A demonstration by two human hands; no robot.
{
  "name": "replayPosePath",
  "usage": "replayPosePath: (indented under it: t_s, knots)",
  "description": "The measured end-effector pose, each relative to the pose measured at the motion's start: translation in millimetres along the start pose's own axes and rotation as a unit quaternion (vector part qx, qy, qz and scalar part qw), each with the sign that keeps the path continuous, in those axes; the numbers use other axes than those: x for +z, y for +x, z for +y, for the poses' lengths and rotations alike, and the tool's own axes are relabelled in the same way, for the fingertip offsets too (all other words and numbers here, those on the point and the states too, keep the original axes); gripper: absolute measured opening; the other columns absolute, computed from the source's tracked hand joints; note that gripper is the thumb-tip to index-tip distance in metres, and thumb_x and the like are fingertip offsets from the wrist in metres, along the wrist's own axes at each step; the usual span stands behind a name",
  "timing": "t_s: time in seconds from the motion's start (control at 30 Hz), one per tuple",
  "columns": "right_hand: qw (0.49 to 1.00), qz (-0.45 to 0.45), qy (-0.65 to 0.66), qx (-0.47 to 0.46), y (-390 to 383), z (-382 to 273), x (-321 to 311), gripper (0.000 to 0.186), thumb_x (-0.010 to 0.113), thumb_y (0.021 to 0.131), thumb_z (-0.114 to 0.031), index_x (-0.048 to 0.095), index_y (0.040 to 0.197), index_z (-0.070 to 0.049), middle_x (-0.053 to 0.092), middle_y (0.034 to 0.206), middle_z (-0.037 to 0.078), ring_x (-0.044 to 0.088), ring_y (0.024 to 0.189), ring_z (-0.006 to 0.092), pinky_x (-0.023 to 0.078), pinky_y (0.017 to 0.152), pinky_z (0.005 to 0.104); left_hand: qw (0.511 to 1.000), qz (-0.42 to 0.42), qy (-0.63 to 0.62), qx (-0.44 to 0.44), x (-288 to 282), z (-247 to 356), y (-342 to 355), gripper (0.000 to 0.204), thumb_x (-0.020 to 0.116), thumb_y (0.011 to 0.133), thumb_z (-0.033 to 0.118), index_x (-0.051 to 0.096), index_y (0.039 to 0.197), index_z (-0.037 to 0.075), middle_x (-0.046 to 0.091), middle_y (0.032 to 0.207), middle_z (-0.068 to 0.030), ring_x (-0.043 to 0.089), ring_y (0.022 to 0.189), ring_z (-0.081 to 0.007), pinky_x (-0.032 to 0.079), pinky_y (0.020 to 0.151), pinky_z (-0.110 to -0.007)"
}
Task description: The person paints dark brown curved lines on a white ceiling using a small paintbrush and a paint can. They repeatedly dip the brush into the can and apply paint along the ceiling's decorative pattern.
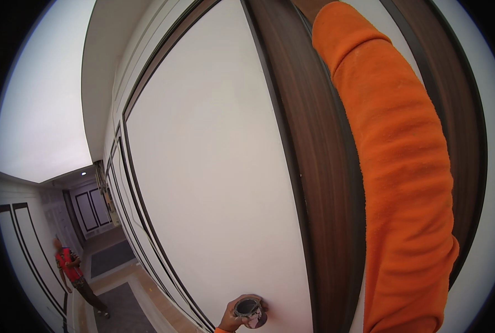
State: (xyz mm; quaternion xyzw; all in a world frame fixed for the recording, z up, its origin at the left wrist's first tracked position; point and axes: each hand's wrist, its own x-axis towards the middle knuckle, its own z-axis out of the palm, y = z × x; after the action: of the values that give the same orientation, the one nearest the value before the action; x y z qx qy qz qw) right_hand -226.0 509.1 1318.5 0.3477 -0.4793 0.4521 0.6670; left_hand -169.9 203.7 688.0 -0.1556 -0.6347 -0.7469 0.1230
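Note:
My left hand (232, 314) is closed around a small round tin (257, 320) at the lower middle, close to the white wall panel (214, 155). The tin's open top faces me; its inside looks dark, and pale smears mark its outer side. My right arm, in an orange fleece sleeve (406, 183), stretches upward across a dark brown wood-grain strip (314, 144). Only a bit of bare skin near the wrist of my right hand (311, 6) shows at the top edge. Its fingers, and anything in them, are out of the picture.
Dark trim (283, 133) borders the white panel. Leftward runs a corridor with a grey floor panel (120, 305) and a brightly lit ceiling (45, 94). A person in a red vest (70, 265) stands there by the far wall. More framed panels line both sides.

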Motion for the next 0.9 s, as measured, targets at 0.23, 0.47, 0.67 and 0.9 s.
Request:
replayPosePath:
  t_s: [0.23, 0.47, 0.67, 0.9]
  knots:
    - [0.995, -0.067, 0.061, 0.037, -7.7, -9.2, 85.1, 0.025, 0.079, 0.088, -0.017, 0.075, 0.102, 0.003, 0.076, 0.101, 0.018, 0.076, 0.092, 0.0251, 0.062, 0.084, 0.034, 1.0, 0.014, -0.009, 0.002, -80.1, 28.3, 28.8, 0.081, 0.095, 0.064, 0.037, 0.062, 0.126, -0.006, 0.073, 0.11, -0.0187, 0.071, 0.104, -0.0277, 0.054, 0.098, -0.041]
    - [0.999, -0.042, 0.003, 0.019, -4.6, -15.7, 180.0, 0.02, 0.08, 0.086, -0.016, 0.075, 0.094, 0.002, 0.076, 0.089, 0.015, 0.074, 0.079, 0.0214, 0.062, 0.072, 0.0322, 1.0, 0.024, -0.018, 0.01, -157.1, 52.5, 53.9, 0.081, 0.095, 0.065, 0.037, 0.062, 0.126, -0.006, 0.073, 0.111, -0.0196, 0.071, 0.105, -0.0286, 0.054, 0.099, -0.042]
    - [0.998, -0.046, 0.024, 0.032, -12.9, -19.9, 240.7, 0.019, 0.081, 0.085, -0.017, 0.075, 0.09, 0.0, 0.075, 0.087, 0.013, 0.073, 0.075, 0.0206, 0.06, 0.07, 0.0315, 1.0, 0.014, 0.0, 0.02, -226.2, 56.0, 74.6, 0.085, 0.092, 0.068, 0.04, 0.059, 0.131, -0.007, 0.071, 0.115, -0.0235, 0.07, 0.108, -0.0333, 0.054, 0.1, -0.045]
    - [1.0, -0.019, 0.011, -0.006, -16.0, -20.2, 329.7, 0.019, 0.082, 0.083, -0.021, 0.076, 0.084, -0.003, 0.074, 0.081, 0.01, 0.072, 0.074, 0.0196, 0.059, 0.068, 0.0348, 1.0, 0.006, 0.006, 0.023, -306.7, 71.6, 104.1, 0.089, 0.092, 0.068, 0.045, 0.058, 0.132, -0.006, 0.07, 0.119, -0.0217, 0.069, 0.112, -0.0307, 0.052, 0.103, -0.044]
